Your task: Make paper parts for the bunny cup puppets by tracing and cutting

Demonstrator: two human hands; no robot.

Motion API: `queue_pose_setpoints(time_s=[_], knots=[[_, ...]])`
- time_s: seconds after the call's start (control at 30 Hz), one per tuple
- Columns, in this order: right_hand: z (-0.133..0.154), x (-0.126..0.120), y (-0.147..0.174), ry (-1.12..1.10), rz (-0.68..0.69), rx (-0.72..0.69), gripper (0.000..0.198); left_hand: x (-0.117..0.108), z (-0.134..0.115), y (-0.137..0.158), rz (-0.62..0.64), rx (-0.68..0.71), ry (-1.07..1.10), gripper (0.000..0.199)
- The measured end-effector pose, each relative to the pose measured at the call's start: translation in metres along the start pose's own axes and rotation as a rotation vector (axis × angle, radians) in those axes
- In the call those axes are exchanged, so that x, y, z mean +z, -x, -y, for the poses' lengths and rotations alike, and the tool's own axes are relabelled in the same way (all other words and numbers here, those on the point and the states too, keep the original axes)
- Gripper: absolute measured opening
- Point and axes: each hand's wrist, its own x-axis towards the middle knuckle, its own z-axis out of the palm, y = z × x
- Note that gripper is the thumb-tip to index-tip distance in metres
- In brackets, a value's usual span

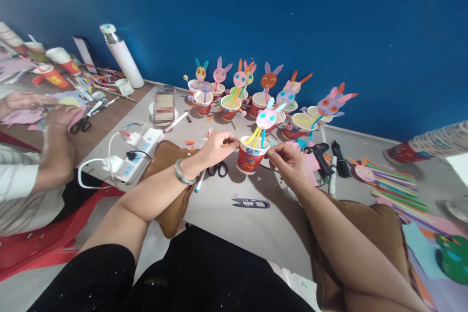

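A red printed paper cup stands upright on the grey table between my hands. Rising from it on yellow and blue pipe cleaners is a pink paper rabbit face with blue eyes and light blue ears. My left hand pinches at the left side of the cup, just under its rim. On the opposite side, my right hand has thumb and forefinger closed at the cup's edge; any small part between the fingertips is hidden. Purple thread snips lie in front of the cup, and black-handled scissors beside my left wrist.
Several finished rabbit cups line the blue wall. Brown cushions lie under both forearms. A power strip sits left; a glue gun, flashlight and pipe cleaners lie right. Another person's hands work with paper at far left.
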Motion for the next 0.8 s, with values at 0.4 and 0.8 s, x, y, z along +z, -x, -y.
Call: queue_pose_setpoints(time_s=[0.4,0.8], knots=[[-0.0009,0.0032,-0.0016,-0.11,0.032,0.019,0.044,-0.0029,0.0038,-0.0016,-0.025,0.051,0.008,0.008],[-0.0053,-0.0013,-0.0025,-0.025,0.001,-0.019,0.046,-0.0008,0.0034,-0.0011,0.01,0.025,0.003,0.008]])
